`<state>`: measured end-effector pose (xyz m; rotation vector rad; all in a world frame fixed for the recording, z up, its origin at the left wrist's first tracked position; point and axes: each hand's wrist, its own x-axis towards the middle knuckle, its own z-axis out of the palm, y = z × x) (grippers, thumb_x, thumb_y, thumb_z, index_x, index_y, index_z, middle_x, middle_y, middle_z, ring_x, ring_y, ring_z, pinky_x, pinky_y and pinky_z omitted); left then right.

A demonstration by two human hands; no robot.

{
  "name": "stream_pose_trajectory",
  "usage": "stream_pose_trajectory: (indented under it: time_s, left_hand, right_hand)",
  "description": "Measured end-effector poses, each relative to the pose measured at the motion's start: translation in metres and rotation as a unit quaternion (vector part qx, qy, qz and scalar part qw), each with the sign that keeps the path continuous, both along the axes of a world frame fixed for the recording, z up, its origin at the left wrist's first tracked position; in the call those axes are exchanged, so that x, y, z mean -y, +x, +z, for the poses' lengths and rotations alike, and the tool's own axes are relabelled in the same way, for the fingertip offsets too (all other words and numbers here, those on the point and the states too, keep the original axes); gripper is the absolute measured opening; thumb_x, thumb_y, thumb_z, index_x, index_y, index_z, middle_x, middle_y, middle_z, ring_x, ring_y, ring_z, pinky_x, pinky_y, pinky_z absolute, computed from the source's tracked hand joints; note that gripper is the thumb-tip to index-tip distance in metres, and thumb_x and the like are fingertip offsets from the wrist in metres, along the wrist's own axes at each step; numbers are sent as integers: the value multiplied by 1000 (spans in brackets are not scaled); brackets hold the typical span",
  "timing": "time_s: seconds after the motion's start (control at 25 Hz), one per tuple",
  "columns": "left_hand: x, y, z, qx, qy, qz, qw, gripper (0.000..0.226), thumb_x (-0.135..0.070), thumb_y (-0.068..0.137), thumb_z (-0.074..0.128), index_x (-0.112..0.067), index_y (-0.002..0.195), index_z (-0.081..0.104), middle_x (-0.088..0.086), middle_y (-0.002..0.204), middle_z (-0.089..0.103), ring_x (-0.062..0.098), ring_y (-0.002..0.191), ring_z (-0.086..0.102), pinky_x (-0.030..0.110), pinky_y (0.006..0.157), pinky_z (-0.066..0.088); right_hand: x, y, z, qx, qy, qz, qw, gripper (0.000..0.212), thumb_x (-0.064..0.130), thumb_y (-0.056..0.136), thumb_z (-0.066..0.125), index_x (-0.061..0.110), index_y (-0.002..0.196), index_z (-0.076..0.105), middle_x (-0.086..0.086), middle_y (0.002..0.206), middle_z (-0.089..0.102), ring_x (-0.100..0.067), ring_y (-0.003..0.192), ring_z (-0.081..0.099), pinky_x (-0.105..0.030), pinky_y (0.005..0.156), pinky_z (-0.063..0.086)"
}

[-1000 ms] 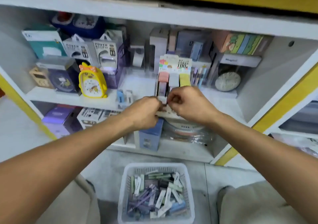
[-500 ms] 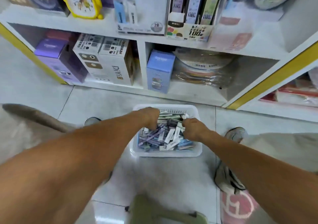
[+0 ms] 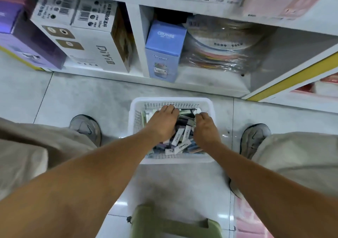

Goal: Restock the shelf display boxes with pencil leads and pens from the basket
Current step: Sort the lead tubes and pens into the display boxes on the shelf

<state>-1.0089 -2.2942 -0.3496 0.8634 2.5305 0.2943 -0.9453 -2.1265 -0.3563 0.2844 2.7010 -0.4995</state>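
White basket of small stationery packs sat on tiled floor, left hand lay flat on packs, fingers straight, right hand reached in, finger grip unclear.

We take the blue carton on the bottom shelf as our landmark; it stands upright just right of a white shelf divider. Right of the carton we see a stack of round items wrapped in clear plastic. Left of it, past the divider, we find two white boxes side by side, and further left a purple box. Below the carton spreads a pale tiled floor, where two grey shoes are planted under beige trouser legs. Nearest us, far below the carton, we see a green stool
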Motion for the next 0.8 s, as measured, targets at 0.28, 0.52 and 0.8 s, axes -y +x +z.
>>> stream_pose_trajectory:
  time_s: [0.28, 0.52, 0.8]
  left_hand:
    - [-61, -6, -22, -10, -96, -53, 994, 75, -13, 80, 71, 1, 142, 33, 20, 139, 41, 34, 130, 39, 42, 111, 35]
    - [-85, -3, -29, -33, -144, -40, 988, 65, -13, 80, 65, 2, 137, 39, 22, 136, 37, 36, 129, 36, 49, 111, 32]
    - [-79, 3, -44, 17, -159, -21, 987, 65, -9, 79, 63, -2, 137, 35, 20, 133, 45, 36, 123, 43, 49, 103, 36]
  right_hand:
    - [-6, 5, 0, -175, -32, -94, 980, 52, -19, 68, 49, -4, 117, 60, -20, 116, 59, -38, 102, 58, -45, 80, 54]
    - [-23, 14, -11, -134, 49, -122, 982, 58, -4, 81, 59, 0, 138, 44, -17, 133, 49, -31, 111, 51, -40, 90, 51]
    - [-29, 11, -36, -14, -62, -186, 980, 53, 15, 102, 38, 6, 148, 15, -19, 134, 50, -40, 100, 63, -51, 78, 56]
